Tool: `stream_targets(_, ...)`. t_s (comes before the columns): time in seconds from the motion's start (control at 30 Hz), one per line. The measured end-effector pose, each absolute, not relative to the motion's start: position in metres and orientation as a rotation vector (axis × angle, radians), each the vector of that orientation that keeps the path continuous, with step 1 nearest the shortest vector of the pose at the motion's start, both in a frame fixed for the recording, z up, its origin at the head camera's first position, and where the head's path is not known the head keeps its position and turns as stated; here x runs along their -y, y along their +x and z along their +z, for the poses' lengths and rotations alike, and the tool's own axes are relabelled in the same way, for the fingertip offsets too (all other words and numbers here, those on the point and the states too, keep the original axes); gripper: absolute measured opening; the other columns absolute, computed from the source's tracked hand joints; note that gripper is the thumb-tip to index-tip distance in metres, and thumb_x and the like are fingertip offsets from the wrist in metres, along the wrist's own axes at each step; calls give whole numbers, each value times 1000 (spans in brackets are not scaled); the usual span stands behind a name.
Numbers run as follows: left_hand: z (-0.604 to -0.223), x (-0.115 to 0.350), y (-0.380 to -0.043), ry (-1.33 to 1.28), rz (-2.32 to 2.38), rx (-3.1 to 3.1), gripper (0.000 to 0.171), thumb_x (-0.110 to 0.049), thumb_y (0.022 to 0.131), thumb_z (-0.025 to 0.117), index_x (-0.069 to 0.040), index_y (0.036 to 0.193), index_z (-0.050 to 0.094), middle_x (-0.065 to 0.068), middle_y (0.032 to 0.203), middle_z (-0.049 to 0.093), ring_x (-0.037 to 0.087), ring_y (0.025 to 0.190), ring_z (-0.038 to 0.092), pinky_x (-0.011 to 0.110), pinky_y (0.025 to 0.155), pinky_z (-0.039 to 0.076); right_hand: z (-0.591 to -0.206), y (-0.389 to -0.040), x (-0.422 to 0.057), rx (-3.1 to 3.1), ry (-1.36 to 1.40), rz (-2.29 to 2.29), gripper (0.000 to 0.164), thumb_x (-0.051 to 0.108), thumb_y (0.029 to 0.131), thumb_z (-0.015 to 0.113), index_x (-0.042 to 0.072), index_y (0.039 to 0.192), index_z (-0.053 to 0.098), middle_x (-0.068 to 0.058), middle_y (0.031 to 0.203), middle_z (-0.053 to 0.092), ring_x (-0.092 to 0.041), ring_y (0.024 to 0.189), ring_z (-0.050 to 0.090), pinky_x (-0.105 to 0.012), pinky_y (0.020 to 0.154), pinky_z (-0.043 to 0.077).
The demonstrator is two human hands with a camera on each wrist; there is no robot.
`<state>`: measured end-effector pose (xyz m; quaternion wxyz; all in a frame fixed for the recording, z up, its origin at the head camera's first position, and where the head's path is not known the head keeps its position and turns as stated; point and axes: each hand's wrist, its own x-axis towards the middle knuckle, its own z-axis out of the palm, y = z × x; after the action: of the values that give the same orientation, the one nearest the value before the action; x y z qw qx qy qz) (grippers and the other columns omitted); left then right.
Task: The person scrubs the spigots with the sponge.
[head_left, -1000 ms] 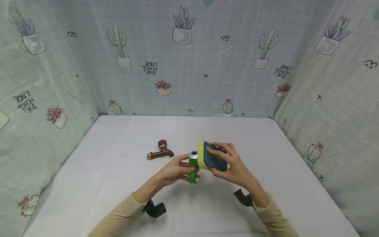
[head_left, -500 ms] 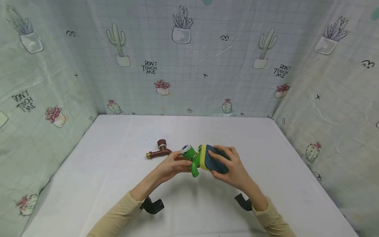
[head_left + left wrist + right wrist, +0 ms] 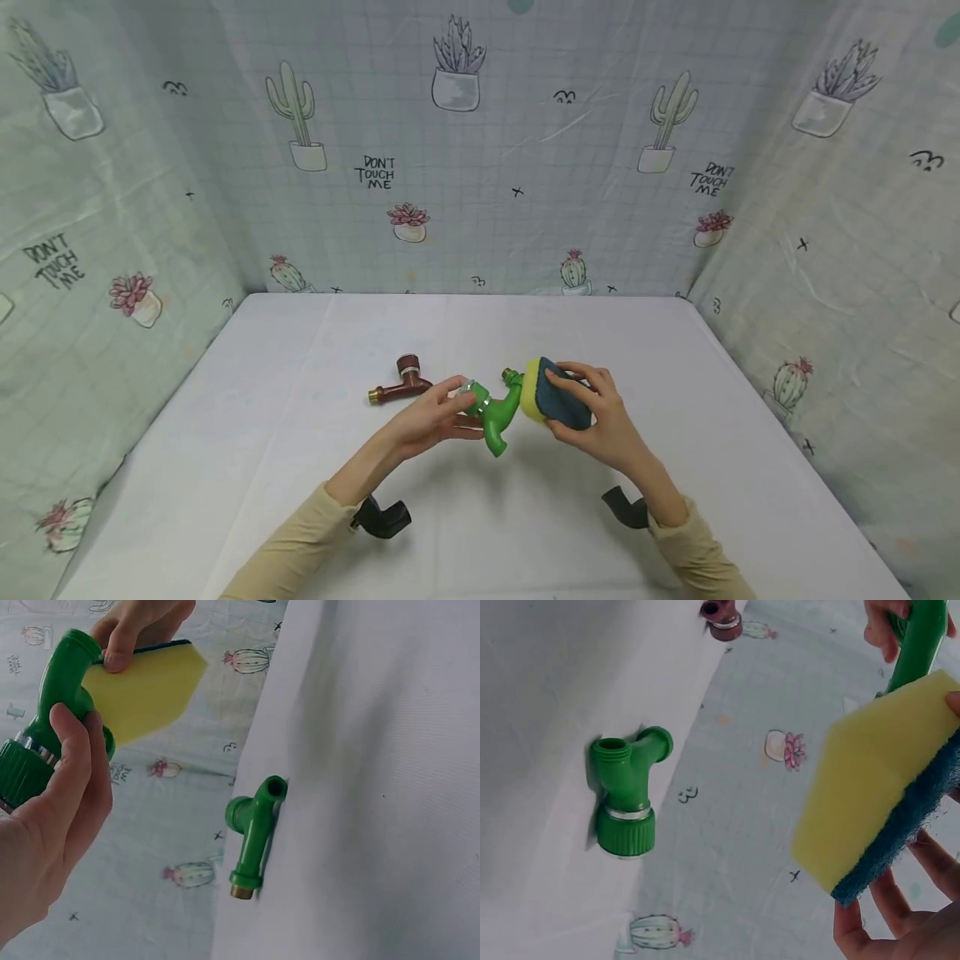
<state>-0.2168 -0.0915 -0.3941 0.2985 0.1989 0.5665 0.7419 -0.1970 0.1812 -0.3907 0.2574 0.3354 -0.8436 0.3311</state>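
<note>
In the head view my left hand [image 3: 435, 421] grips a green plastic faucet [image 3: 501, 415] by its ribbed knob end, fingers curled round it. The spout hangs down, and the other arm points up and right at the sponge. My right hand [image 3: 603, 408] pinches a yellow sponge [image 3: 874, 780] with a dark blue scouring side. Its yellow face is turned to the faucet; whether they touch, I cannot tell. A second green faucet [image 3: 255, 836] with a brass threaded end lies on the table, mostly hidden behind the sponge in the head view.
A brown faucet [image 3: 405, 382] with a brass end lies on the white table [image 3: 300, 467], left of the green ones. Black curved pieces [image 3: 384, 518] sit at both wrists. Cloth walls [image 3: 480, 167] printed with cacti enclose the table's back and sides.
The held faucet has turned from upright to tilted, its knob now leaning left in my left hand. My right hand has drawn the sponge to the right, uncovering the brass end behind it.
</note>
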Motion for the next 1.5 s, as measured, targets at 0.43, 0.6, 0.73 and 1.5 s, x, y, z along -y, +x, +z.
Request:
stream_targets(0.43,-400,102,-220,573,2003,-1484,43,-5,92,45,6,132,33,3,103,58,21,93,64,49,82,48,-368,-193,-177,2257,873,1081,58,-7,61,74,-4,115,55,-21,118,50,-26,105,47,-33,74,50)
stream_targets(0.6,-396,103,-220,598,1976,-1478,44,-6,90,49,5,130,37,5,106,55,21,90,64,51,78,50,-347,-181,-168,2237,906,1134,53,-10,63,69,-7,114,54,-23,113,52,-13,103,49,-26,70,49)
stream_targets(0.73,-394,103,-219,616,1934,-1506,39,-5,88,53,1,125,45,7,107,52,21,88,64,52,75,50,-340,-178,-164,2238,915,1130,51,-9,63,69,-6,112,56,-22,112,53,-10,101,50,-28,68,50)
stream_targets(1.5,-398,100,-216,463,2047,-1525,44,0,89,48,7,130,34,3,97,62,24,88,66,48,81,49,-362,-195,-188,2446,939,1051,55,9,72,71,15,123,53,-6,124,49,-17,106,46,-37,78,51)
